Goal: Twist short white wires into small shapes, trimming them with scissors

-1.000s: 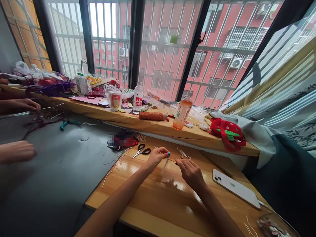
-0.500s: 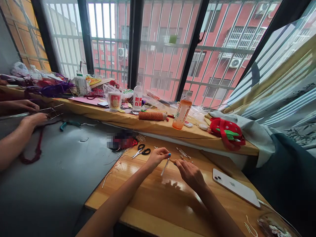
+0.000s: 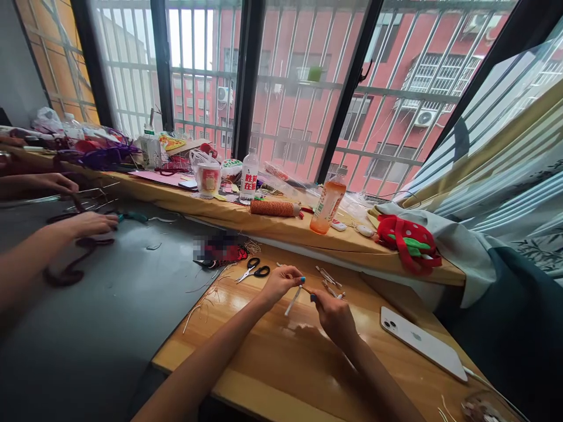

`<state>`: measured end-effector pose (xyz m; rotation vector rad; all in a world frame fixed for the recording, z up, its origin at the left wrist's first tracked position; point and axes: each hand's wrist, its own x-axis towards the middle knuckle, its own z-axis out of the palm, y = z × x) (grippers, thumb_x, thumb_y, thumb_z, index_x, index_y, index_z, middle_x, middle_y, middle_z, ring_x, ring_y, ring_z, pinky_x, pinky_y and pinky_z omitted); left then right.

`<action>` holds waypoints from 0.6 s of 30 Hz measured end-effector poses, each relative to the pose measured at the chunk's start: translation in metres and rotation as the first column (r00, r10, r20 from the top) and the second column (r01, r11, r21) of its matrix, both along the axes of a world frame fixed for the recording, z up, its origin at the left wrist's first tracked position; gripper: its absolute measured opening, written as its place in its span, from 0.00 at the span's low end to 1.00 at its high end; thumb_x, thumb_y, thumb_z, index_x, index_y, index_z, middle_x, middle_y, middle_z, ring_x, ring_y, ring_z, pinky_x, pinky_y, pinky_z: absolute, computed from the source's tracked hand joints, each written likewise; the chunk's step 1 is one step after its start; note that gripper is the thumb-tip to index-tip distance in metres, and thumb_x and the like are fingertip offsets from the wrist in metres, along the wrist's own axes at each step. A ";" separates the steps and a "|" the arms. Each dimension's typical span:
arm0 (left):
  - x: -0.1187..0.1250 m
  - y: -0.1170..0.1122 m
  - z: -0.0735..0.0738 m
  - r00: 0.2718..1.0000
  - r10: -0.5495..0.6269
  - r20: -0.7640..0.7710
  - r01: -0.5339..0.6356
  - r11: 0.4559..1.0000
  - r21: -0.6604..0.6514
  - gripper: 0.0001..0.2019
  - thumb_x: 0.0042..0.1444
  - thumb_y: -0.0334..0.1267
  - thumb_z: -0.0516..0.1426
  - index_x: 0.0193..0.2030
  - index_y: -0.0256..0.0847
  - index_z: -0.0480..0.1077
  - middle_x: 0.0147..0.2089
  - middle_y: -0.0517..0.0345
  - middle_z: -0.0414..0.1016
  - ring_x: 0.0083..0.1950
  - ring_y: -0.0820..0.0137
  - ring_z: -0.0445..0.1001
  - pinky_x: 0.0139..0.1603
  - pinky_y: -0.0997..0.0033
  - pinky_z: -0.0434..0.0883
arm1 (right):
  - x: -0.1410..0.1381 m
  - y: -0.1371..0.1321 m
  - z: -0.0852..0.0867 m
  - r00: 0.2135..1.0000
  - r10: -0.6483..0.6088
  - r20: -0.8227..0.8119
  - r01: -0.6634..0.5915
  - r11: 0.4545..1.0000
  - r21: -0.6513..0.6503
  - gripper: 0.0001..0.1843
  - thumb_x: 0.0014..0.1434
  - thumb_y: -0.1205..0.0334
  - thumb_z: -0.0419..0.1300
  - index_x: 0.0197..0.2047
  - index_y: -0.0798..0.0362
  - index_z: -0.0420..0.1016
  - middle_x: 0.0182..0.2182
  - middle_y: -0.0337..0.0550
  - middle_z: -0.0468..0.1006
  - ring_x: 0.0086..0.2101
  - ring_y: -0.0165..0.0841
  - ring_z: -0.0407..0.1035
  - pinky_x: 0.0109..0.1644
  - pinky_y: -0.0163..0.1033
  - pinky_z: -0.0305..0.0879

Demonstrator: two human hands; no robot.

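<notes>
Over the wooden table, my left hand is closed in a pinch, thumb and forefinger at the top end of a thin white strip that hangs down at a slant. Just to its right my right hand is closed on a thin brown strand, which reaches toward the strip's top end. Whether strand and strip are joined is too small to tell. Black-handled scissors lie partly spread, left of my left hand. Several white strips lie beyond my right hand.
On the wooden table lie a white phone with a cable and loose cords. The ledge behind carries an orange thread spool, a drink bottle and a red pouch. At left, another person's hands work over a grey table.
My right hand has turned slightly, and its blue-nailed thumb shows more. My left hand keeps its pinch. The other person's nearer hand has moved right, to the teal-handled tool. The view has shifted slightly.
</notes>
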<state>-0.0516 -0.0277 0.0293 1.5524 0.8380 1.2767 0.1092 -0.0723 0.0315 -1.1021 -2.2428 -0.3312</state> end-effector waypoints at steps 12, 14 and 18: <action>0.001 -0.001 0.002 0.986 -0.107 0.131 0.123 0.985 -0.124 0.16 0.44 0.48 0.54 0.26 0.35 0.70 0.26 0.58 0.69 0.30 0.74 0.63 0.32 0.76 0.57 | -0.003 0.003 0.012 0.915 -0.110 -0.388 -0.133 0.827 -0.547 0.16 0.55 0.54 0.43 0.22 0.53 0.61 0.14 0.34 0.60 0.18 0.27 0.56 0.23 0.32 0.50; 0.002 -0.001 0.002 0.960 -0.174 0.219 0.214 0.960 -0.178 0.16 0.45 0.47 0.54 0.28 0.34 0.70 0.28 0.57 0.69 0.31 0.74 0.64 0.32 0.76 0.57 | 0.000 0.004 0.013 0.915 -0.118 -0.386 -0.114 0.842 -0.528 0.16 0.55 0.53 0.43 0.24 0.52 0.62 0.16 0.36 0.63 0.19 0.27 0.57 0.24 0.32 0.51; 0.003 -0.003 0.003 0.887 -0.289 0.360 0.392 0.883 -0.257 0.14 0.38 0.41 0.61 0.30 0.33 0.70 0.29 0.57 0.69 0.31 0.75 0.64 0.33 0.75 0.57 | 0.006 0.007 0.013 0.882 -0.066 -0.467 -0.280 0.723 -0.631 0.19 0.56 0.48 0.41 0.28 0.53 0.62 0.17 0.36 0.63 0.18 0.26 0.57 0.22 0.32 0.53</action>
